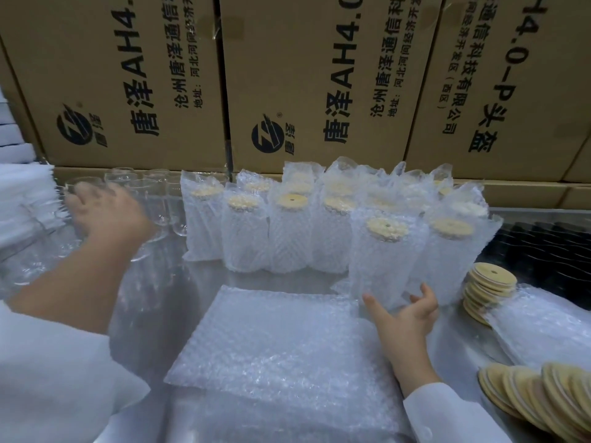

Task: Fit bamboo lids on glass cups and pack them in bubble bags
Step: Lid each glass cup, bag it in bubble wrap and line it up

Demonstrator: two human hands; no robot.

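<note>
Several empty glass cups (153,199) stand at the far left of the metal table (160,292). My left hand (105,215) reaches among them, its fingers curled around one glass cup (80,183); the hand is blurred. Several packed cups in bubble bags (287,231), each capped with a bamboo lid, stand in rows at the middle back. My right hand (403,314) is open with spread fingers, just in front of the base of the nearest packed cup (383,254), not gripping it. A flat stack of empty bubble bags (271,340) lies between my arms.
Loose bamboo lids sit in a stack (489,289) at the right and in a fanned row (537,398) at the lower right, beside more bubble bags (543,327). Large printed cardboard boxes (319,78) wall off the back. White foam sheets (22,193) are piled far left.
</note>
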